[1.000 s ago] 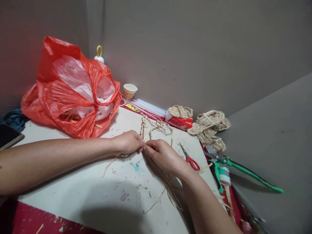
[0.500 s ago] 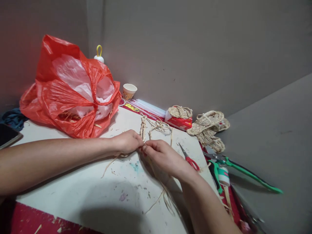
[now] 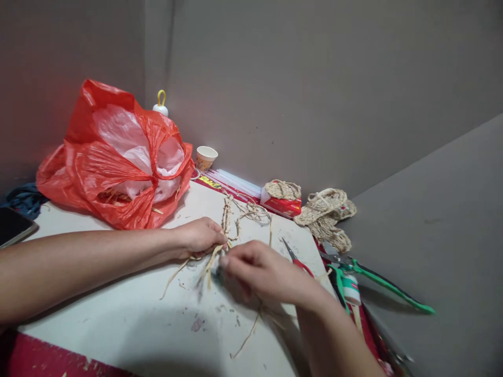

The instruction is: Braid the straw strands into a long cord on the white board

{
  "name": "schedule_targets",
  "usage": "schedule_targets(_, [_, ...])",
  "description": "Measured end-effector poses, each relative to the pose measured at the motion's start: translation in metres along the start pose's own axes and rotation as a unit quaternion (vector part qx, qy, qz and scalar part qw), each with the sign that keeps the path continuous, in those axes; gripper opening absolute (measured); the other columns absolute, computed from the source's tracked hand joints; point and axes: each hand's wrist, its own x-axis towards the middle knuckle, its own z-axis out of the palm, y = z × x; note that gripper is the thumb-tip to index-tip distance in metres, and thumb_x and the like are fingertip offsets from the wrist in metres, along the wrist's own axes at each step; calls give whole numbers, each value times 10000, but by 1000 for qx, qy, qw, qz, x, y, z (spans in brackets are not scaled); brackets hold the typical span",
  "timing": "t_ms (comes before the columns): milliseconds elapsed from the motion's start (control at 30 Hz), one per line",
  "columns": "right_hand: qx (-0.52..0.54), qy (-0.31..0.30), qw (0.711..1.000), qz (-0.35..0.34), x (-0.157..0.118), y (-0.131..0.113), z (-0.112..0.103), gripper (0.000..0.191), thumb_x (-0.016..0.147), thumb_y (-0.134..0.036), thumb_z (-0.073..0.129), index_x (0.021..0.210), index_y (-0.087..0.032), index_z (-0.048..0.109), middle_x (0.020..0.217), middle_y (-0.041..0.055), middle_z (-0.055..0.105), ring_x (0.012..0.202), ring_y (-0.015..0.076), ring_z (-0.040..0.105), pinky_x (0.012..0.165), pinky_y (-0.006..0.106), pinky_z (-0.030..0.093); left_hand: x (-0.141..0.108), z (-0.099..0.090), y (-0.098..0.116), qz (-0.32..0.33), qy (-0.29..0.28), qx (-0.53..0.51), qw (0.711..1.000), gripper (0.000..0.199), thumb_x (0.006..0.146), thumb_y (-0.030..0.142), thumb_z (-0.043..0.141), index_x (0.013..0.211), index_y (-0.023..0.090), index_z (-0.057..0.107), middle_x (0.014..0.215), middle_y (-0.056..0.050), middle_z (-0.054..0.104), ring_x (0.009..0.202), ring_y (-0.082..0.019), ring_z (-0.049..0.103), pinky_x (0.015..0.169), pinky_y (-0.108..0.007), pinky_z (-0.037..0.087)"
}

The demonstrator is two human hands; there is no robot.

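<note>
My left hand (image 3: 205,236) pinches the lower end of a braided straw cord (image 3: 226,214) over the white board (image 3: 157,309). Loose straw strands (image 3: 209,268) hang toward me from that pinch. Just right of them is my right hand (image 3: 251,267), its fingers curled and blurred by motion; whether a strand lies between its fingertips is unclear. More thin strands (image 3: 248,337) trail on the board below my right hand. Beyond the hands, a tangle of thin cord (image 3: 253,210) rests near the board's far edge.
At the left stands a red plastic bag (image 3: 106,162), beside a phone (image 3: 14,226). A paper cup (image 3: 206,157) and a red packet (image 3: 281,201) line the back. Rightward are red scissors (image 3: 301,264), woven straw bundles (image 3: 330,214) and green-handled shears (image 3: 393,285).
My right hand has moved down and away from my left hand, which keeps its pinch. Loose strands now show between them. The whole view has shifted slightly.
</note>
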Motion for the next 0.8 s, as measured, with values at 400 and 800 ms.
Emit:
schedule_targets(400, [317,220,922,26,52,44,1,394,677,-439,663,511,-182,415,350,-77,395,272,32,292,307,168,153,3,-1,-4,7,-12,14,1000,151,754,216,495,610,173,505,354,89,279,295,-57,196,326,-211,110])
schedule_targets(800, [284,454,845,-8,28,61,-47,231,622,-333,646,574,-183,477,406,-76,415,322,47,335,317,171,229,2,-3,-1,-20,-14,31,999,189,782,215,507,597,175,502,350,83,266,307,-55,188,342,-221,115])
